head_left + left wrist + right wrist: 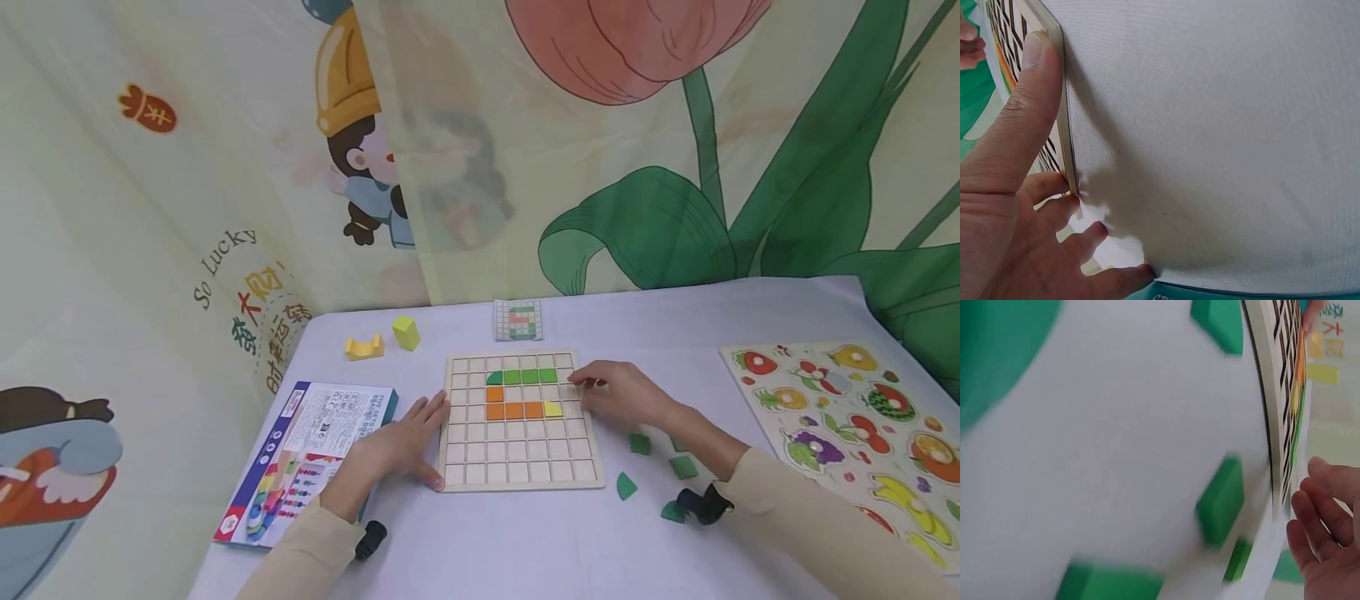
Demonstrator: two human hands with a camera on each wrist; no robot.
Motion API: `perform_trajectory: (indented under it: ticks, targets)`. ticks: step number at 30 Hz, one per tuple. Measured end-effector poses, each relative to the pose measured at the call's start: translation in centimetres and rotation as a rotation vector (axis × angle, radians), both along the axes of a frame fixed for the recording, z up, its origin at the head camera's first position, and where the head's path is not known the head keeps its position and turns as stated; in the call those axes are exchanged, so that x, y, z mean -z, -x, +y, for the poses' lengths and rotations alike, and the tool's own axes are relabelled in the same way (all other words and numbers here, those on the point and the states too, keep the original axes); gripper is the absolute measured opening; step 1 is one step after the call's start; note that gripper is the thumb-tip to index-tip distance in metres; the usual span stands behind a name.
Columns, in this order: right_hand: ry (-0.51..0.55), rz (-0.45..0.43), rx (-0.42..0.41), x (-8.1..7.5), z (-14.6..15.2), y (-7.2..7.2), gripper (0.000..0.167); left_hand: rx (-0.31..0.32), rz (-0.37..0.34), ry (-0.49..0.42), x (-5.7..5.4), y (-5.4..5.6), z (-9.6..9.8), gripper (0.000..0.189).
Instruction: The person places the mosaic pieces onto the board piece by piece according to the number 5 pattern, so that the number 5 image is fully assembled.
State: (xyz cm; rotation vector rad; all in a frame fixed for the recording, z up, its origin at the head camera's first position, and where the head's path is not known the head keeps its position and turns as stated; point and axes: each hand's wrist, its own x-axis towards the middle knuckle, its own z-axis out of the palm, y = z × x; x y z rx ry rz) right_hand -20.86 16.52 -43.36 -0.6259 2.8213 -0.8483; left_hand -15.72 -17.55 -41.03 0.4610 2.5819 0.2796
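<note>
A wooden grid board (521, 475) lies flat on the white table. Set into it are several green squares (530, 377), a dark green quarter-round piece (494, 379), several orange squares (513, 411) and a yellow piece (552, 409). My left hand (408, 437) rests along the board's left edge, thumb at the near corner and fingers spread in the left wrist view. At the upper right edge of the board is my right hand (618, 396), its thumb and fingertips close together. No piece shows between them; the fingertips hide that spot. Several dark green pieces (683, 467) lie beneath the right forearm.
A boxed set (322, 450) lies left of the board. Behind stand a yellow arch block (364, 347) and a yellow-green block (406, 332), with a small pattern card (517, 320) beyond the board. A fruit picture board (840, 417) lies at right.
</note>
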Motion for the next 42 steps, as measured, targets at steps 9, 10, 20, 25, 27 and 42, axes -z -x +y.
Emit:
perform_trajectory:
  ticks: [9,10,20,25,27,42]
  targets:
    - [-0.031,-0.016,0.094,-0.4,5.7,-0.7,0.038,-0.005,-0.002,0.001,0.0,-0.1,-0.1,0.113]
    - [-0.034,-0.025,0.097,-0.4,6.2,-0.9,0.038,-0.006,-0.004,0.0,0.0,-0.1,-0.1,0.113]
    - [-0.071,-0.043,0.033,0.6,10.9,-4.2,0.037,0.002,-0.002,-0.004,-0.2,-0.1,0.0,0.113]
    - [-0.095,0.006,0.013,1.1,12.7,-5.4,0.036,-0.002,-0.005,-0.011,-0.4,-0.1,-0.1,0.113]
    - [-0.096,0.035,0.012,1.3,13.0,-5.7,0.036,-0.004,-0.006,-0.015,-0.4,-0.1,-0.1,0.113]
    - [-0.078,0.101,0.025,1.7,13.0,-6.7,0.038,0.006,-0.007,-0.01,-0.2,0.1,0.0,0.113]
